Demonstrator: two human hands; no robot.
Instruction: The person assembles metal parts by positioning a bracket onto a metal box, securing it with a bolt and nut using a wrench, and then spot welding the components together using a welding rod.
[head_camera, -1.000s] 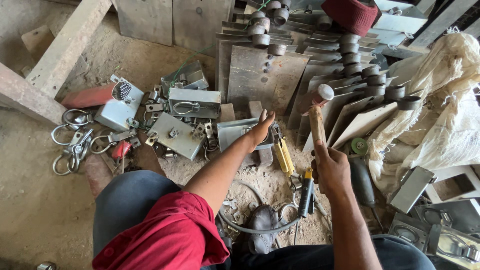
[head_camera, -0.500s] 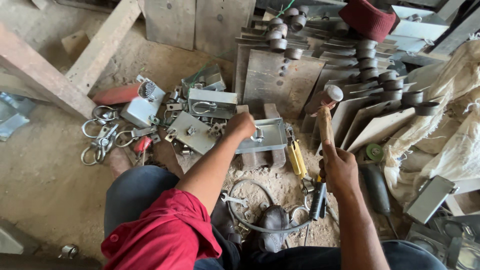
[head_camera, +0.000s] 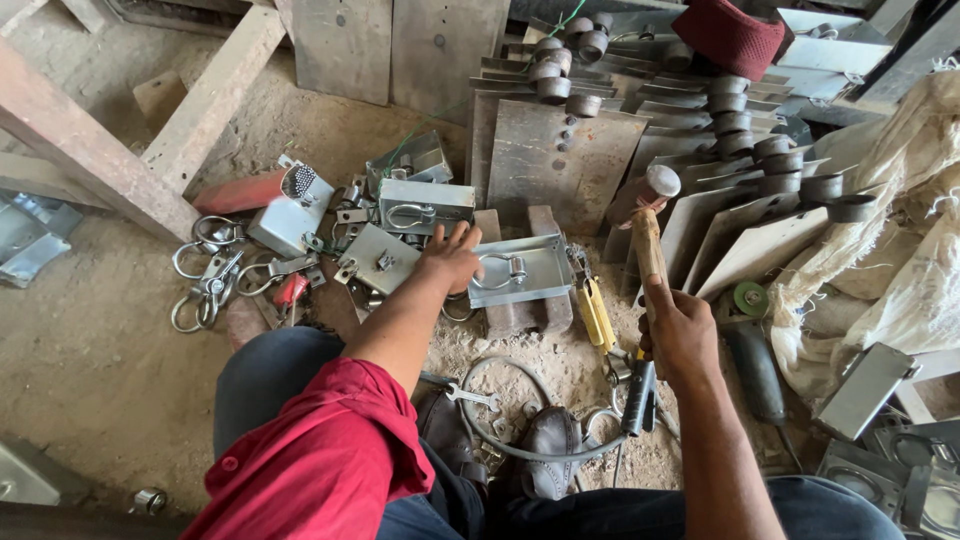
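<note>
fingers of left hand (head_camera: 452, 255) on metal box (head_camera: 520, 268) | right hand (head_camera: 680, 330) grips hammer (head_camera: 645, 225)

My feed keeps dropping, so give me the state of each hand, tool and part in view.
Left hand: open, palm down on the edge of the grey box.
Grey box: flat on two wood blocks, ring handle up.
Right hand: closed round the hammer handle.
Hammer: raised, head up, off the box.
Yellow tool: lying loose on the ground.
Grinder: lying idle on the ground.
</note>
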